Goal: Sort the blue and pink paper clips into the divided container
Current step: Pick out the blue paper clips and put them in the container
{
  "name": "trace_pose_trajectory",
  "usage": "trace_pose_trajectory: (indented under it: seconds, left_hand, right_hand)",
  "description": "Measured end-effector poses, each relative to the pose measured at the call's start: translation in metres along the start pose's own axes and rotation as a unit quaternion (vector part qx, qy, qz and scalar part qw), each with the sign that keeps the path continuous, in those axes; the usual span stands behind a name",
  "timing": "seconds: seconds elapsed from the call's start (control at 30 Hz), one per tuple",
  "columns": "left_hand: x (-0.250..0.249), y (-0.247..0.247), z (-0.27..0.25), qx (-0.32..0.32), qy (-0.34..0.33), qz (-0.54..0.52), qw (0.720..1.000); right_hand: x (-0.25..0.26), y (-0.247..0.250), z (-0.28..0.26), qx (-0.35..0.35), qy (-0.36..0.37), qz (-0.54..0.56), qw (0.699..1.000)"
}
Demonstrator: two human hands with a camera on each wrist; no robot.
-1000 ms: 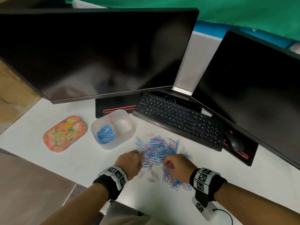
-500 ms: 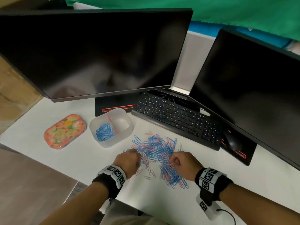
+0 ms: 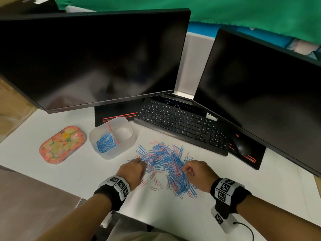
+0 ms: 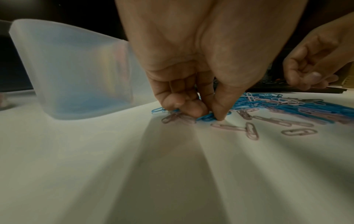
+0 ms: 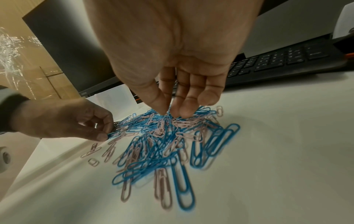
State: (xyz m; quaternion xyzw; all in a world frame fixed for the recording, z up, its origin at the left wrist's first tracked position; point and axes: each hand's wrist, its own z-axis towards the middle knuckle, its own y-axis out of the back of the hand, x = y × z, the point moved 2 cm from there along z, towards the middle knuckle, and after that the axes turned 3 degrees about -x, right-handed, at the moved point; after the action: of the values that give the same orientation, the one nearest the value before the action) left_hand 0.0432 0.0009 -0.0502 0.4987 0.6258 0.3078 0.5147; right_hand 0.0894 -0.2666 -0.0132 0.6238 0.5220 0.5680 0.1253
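A mixed pile of blue and pink paper clips (image 3: 165, 159) lies on the white desk. The translucent divided container (image 3: 119, 150) stands to its left, with blue clips (image 3: 106, 143) in its left compartment and nothing in its right one. My left hand (image 3: 139, 160) is at the pile's left edge; in the left wrist view its thumb and fingers (image 4: 208, 116) pinch a blue clip against the desk. My right hand (image 3: 186, 168) is at the pile's right side, and its fingertips (image 5: 168, 112) close on blue clips at the pile's peak.
A floral tin (image 3: 62, 144) lies left of the container. A black keyboard (image 3: 182, 127) and mouse (image 3: 241, 146) sit behind the pile, under two dark monitors (image 3: 95, 58). Loose pink clips (image 3: 156, 184) lie between my hands. The desk edge runs near my left wrist.
My hands have drawn slightly apart over the pile, the left toward its left edge and the right toward its right side. The container's contents are unchanged.
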Motion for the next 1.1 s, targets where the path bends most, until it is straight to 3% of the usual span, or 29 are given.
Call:
trace_pose_trajectory:
  seconds: [0.33, 0.5, 0.63, 0.8, 1.1]
  left_hand:
    - [0.007, 0.028, -0.006, -0.083, 0.029, -0.184, 0.979]
    - [0.009, 0.021, -0.001, -0.058, 0.067, -0.269, 0.959]
    - [0.002, 0.015, -0.003, -0.009, 0.1, -0.232, 0.968]
    - [0.001, 0.005, -0.007, 0.026, 0.066, -0.078, 0.994]
    - [-0.001, 0.01, -0.002, 0.021, 0.058, -0.065, 0.996]
  right_hand:
    - [0.003, -0.001, -0.001, -0.002, 0.002, 0.014, 1.0]
    - [0.008, -0.008, 0.003, 0.017, 0.012, 0.002, 1.0]
    - [0.01, -0.011, -0.005, 0.066, 0.066, -0.07, 0.993]
    - [0.006, -0.02, -0.016, 0.128, 0.147, -0.176, 0.965]
    - [0.007, -0.02, -0.003, 0.092, 0.193, -0.195, 0.957]
